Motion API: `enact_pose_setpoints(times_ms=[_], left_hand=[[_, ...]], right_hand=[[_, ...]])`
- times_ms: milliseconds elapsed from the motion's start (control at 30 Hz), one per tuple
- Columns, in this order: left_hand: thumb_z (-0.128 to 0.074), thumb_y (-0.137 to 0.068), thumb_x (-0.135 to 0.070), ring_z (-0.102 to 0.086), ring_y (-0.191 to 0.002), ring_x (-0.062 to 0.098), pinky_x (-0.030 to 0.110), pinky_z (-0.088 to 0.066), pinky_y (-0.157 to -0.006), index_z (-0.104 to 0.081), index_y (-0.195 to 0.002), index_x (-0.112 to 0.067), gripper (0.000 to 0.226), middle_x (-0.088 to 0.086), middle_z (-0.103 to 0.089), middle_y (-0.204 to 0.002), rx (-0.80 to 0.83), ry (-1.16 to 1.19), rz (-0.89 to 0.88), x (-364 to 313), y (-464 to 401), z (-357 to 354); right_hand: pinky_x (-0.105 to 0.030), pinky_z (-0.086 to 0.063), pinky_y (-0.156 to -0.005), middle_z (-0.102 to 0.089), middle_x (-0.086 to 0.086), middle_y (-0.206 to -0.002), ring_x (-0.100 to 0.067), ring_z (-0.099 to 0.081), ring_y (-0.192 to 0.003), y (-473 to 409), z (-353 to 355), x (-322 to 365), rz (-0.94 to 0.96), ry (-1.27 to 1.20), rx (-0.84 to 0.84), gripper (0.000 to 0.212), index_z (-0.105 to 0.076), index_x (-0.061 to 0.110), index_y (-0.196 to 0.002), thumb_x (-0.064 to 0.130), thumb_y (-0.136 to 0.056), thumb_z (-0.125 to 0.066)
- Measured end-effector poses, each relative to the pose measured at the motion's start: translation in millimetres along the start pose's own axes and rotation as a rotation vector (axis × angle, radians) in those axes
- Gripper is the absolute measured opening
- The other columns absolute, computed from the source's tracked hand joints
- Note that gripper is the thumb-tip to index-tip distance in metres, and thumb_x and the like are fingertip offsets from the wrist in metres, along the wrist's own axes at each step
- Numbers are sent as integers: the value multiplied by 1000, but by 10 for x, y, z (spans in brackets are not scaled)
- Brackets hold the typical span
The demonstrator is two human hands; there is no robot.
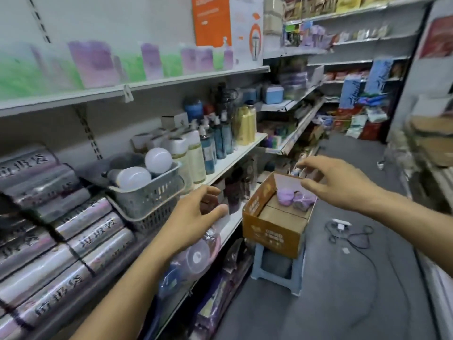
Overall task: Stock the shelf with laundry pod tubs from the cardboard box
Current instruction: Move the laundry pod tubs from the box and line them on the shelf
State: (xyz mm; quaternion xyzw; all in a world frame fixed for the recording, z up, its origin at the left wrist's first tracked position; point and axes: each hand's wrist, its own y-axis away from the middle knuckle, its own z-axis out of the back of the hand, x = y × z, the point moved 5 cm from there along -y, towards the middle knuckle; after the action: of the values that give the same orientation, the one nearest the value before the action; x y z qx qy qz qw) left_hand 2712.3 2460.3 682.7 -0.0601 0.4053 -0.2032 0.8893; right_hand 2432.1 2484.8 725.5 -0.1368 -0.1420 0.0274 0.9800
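The scene was a narrow shop aisle with a grey floor (343, 278) and white metal shelving running along the left side into the distance. The upper shelf (137, 87) carried blurred purple-and-green tubs (93, 62), with an orange-and-white carton (220, 20) farther along. The middle shelf held silver wrapped rolls (49, 217) on the near left, a grey plastic basket (149, 195) with white light bulbs (158, 159), then pump bottles (210, 146) and yellow bottles (246, 128) farther off. A cable (355, 236) lay on the floor at the right.

An open cardboard box (274, 231) sat on a pale blue plastic stool (279, 273) in the aisle, just beside the shelving. Inside it, at the far end, lay purple laundry pod tubs (294, 197); how many could not be told.

The left hand (196, 217) reached out near the shelf edge, its grip loosely open, thumb and fingers spread and holding nothing. The right hand (343, 182) hovered above the box, palm down, fingers spread and slightly curved, its grip open too and clear of the tubs.
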Motion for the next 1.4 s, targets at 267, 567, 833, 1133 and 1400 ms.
enact_pose_setpoints(times_ms=[267,567,833,1133,1400], left_hand=[[-68,-81,-42,-64,-92,8,41,-55,-85,-60,-113,-29,35,-10,-65,-103,150,212,122,441,-2019,-1468],[-63,-90,-25,-63,-79,17,31,-53,-69,-57,-115,-18,26,2,-61,-100,397,464,413,977,-3437,-2872],[-59,-93,-26,-67,-91,20,33,-56,-77,-58,-112,-22,20,3,-63,-106,493,492,598,1473,-4177,-3813],[-57,-94,-27,-67,-90,19,32,-57,-78,-58,-118,-19,25,3,-64,-109,501,542,944,2200,-5119,-5252],[-56,-92,-34,-53,-90,18,33,-51,-70,-55,-117,-11,33,6,-54,-101,283,634,1243,3034,-5727,-6788]], right_hand=[[-43,-53,-83,-61,2,-117,-18,-61,-90,-1511,-744,-1463,-153,-20,152,36,-54,27,-123,33,-88,-60],[-25,-44,-79,-62,-7,-115,-18,-59,-90,-2575,-1741,-2887,-371,-145,356,40,-55,15,-127,25,-89,-62],[-35,-50,-87,-62,-6,-118,-23,-60,-100,-3249,-2705,-3797,-428,-171,520,36,-58,15,-119,25,-85,-63],[-32,-36,-100,-44,-10,-138,-26,-41,-125,-4253,-3902,-4873,-385,-96,711,63,-38,17,-138,36,-85,-66],[-46,-30,-110,-18,-13,-152,-32,-17,-141,-4574,-5320,-5666,-397,104,864,96,-9,12,-148,49,-80,-67]])
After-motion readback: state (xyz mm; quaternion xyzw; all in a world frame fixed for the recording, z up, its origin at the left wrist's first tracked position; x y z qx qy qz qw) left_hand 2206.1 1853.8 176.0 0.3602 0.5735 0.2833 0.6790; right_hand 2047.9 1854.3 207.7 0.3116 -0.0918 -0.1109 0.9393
